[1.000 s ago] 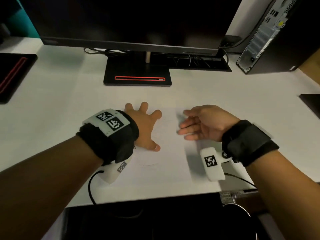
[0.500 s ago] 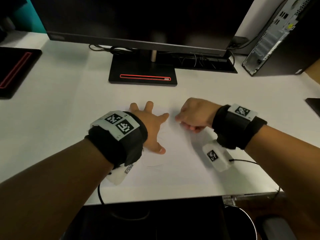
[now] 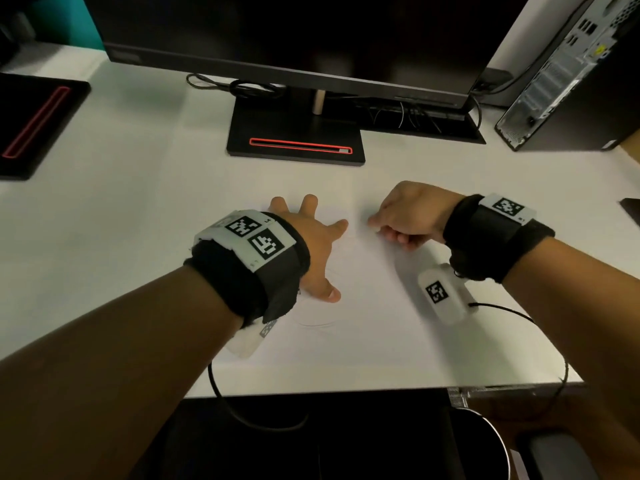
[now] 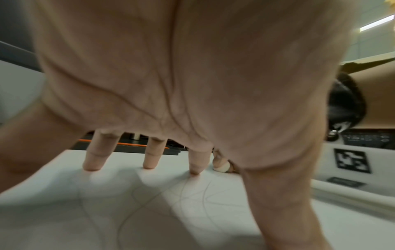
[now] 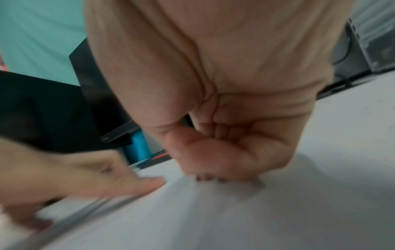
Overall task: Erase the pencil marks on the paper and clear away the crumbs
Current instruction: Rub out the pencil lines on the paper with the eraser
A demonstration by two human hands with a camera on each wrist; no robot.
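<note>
Left hand [image 3: 311, 244]: flat, palm down, fingers [image 4: 94, 159] spread wide and straight, tips pressing down.
Right hand [image 3: 405, 216]: knuckles up, fingers curled under in a loose fist; too blurry to see what it holds.
Wrists: both wear black bands.

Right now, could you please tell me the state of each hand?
Left hand: open, fingers spread, pressing the paper.
Right hand: fingers curled; contents cannot be told.

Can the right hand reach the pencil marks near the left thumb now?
Probably yes. The right hand sits on the same paper, and nothing lies between it and the marks; the left hand presses beside them, not over them.
</note>
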